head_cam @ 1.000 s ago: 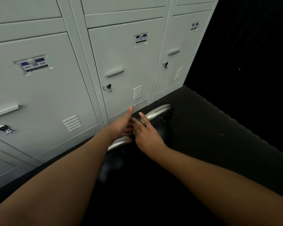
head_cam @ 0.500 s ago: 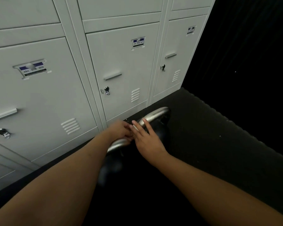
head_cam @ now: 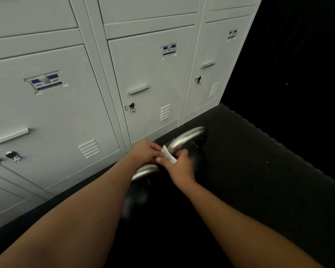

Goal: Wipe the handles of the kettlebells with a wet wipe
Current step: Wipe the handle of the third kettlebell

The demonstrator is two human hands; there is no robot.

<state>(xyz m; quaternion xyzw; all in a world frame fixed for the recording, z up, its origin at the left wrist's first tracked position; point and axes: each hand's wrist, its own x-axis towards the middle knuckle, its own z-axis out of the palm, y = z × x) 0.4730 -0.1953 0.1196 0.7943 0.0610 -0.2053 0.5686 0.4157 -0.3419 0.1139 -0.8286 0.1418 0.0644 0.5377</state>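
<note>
my left hand (head_cam: 145, 151) and right hand (head_cam: 179, 167) meet over the kettlebell (head_cam: 135, 198). both pinch a small white wet wipe (head_cam: 168, 157), thin and folded into a strip, my fingers curled tight on it. the wipe sits right at the handle (head_cam: 188, 137), a thick, smooth loop of dull silver metal that arcs under my hands. the bell's body is round, black and faintly glossy. it stands on a black, grainy floor mat (head_cam: 259, 161), close to pale grey sheet-metal lockers (head_cam: 153, 84) with slotted vents.

White wipe (head_cam: 168, 157) at silver kettlebell handle (head_cam: 188, 137)
</note>
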